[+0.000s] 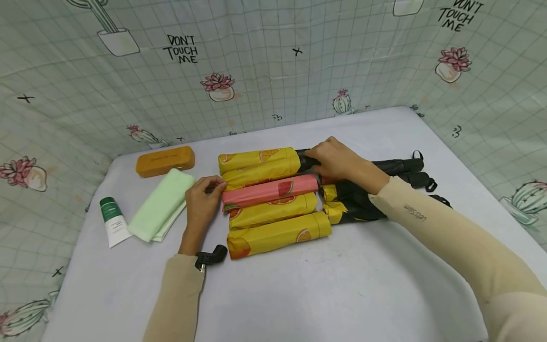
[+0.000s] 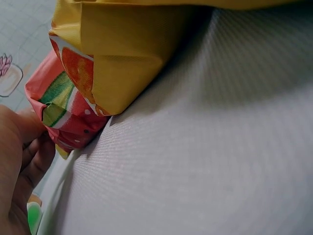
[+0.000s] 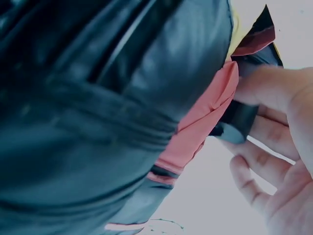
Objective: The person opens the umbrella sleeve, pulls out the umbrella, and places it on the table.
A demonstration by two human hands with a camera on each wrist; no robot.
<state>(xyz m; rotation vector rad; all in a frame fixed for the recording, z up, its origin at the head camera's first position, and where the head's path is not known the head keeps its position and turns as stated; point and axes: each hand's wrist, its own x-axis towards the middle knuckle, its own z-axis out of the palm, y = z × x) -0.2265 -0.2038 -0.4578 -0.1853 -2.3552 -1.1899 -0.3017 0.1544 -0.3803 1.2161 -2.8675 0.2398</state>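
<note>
Several folded umbrellas in sleeves lie side by side on the white table (image 1: pixel 342 285). Most sleeves are yellow with orange prints (image 1: pixel 258 164); one is a pink sleeve (image 1: pixel 269 191) with a watermelon print. My left hand (image 1: pixel 204 197) pinches the left end of the pink sleeve (image 2: pixel 63 112), thumb on its folded tip, beside a yellow sleeve (image 2: pixel 127 54). My right hand (image 1: pixel 337 159) grips a black handle (image 3: pixel 237 122) at the right end of the sleeves, its thumb against pink fabric (image 3: pixel 195 132). A black umbrella canopy (image 3: pixel 98 98) fills the right wrist view.
Two black folded umbrellas (image 1: pixel 401 166) and a loose yellow-and-black one (image 1: pixel 350 202) lie to the right. An orange case (image 1: pixel 165 160), a green folded cloth (image 1: pixel 160 204) and a white tube with a green cap (image 1: pixel 113 221) sit at the left. Patterned cloth walls surround the table.
</note>
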